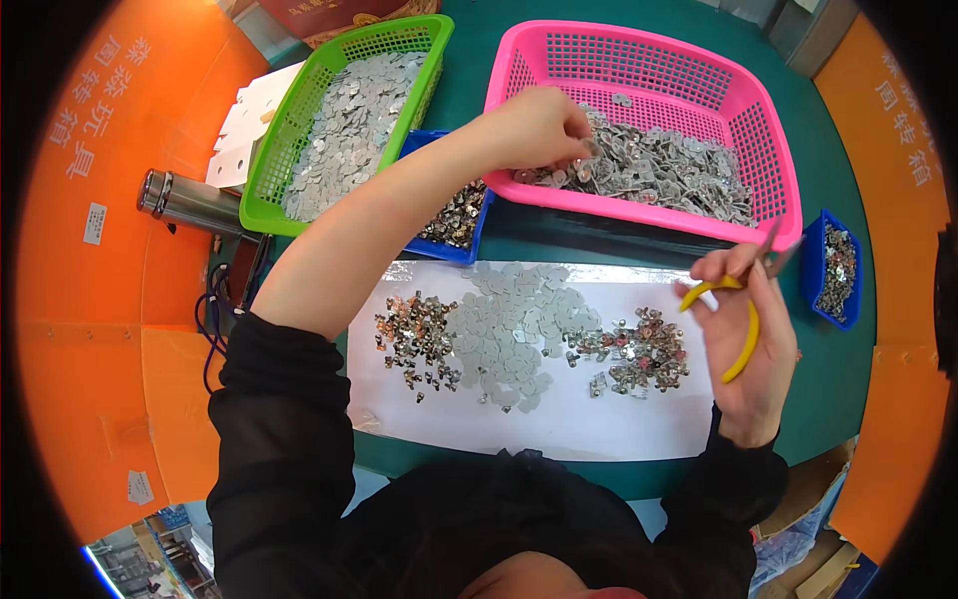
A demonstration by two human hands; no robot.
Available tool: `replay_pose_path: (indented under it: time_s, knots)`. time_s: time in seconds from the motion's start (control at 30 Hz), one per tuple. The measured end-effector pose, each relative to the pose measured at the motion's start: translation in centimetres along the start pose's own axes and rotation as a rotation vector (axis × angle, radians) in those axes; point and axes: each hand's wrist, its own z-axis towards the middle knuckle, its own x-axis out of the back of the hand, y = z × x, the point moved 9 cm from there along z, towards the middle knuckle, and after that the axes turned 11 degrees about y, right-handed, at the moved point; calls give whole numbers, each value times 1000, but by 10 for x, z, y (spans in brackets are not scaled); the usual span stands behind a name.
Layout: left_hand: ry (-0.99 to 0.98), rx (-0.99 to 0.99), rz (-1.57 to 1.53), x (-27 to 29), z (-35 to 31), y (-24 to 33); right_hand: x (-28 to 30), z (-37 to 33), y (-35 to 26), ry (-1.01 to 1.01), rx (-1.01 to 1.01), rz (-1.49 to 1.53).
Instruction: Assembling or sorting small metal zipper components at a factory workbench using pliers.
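My left hand reaches across to the near left side of the pink basket, its fingers pinched together over a heap of small flat metal pieces. What lies between the fingertips is too small to make out. At the right, my right hand is closed round yellow-handled pliers, their metal jaws pointing up and away. On a white sheet between my arms lie three groups: small shiny metal parts at the left, flat pale pieces in the middle, and assembled-looking metal parts at the right.
A green basket of flat pale pieces stands at the far left. Beside it is a blue bin of small metal parts, partly behind my forearm. Another blue bin sits far right. A steel flask lies left; orange panels flank the table.
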Motion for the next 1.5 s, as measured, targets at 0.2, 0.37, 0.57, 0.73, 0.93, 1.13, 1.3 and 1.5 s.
replay_pose_path:
  time_s: [0.2,0.37,0.57,0.73,0.93,1.13,1.3,1.5]
  knots:
    - [216,266,-944,12,-12,-11,-21,-14,41,1,-397,211]
    - [182,299,-1446,2,-18,-9,-23,-14,48,-58,-361,123]
    - [252,306,-1226,6,-21,-13,-23,-13,51,-55,-332,-25]
    - [234,80,-830,15,-44,22,-10,-8,36,-20,-37,-309]
    - [-22,149,-1037,-49,-116,46,-24,-12,7,45,260,-567]
    - [11,251,-1147,-72,-158,31,-36,-14,16,-12,297,-781]
    - [-239,472,-1468,-98,-183,21,-73,-42,-10,-270,1035,-1011]
    - [-256,454,-1513,-97,-192,19,-82,-53,-6,-320,1179,-1096]
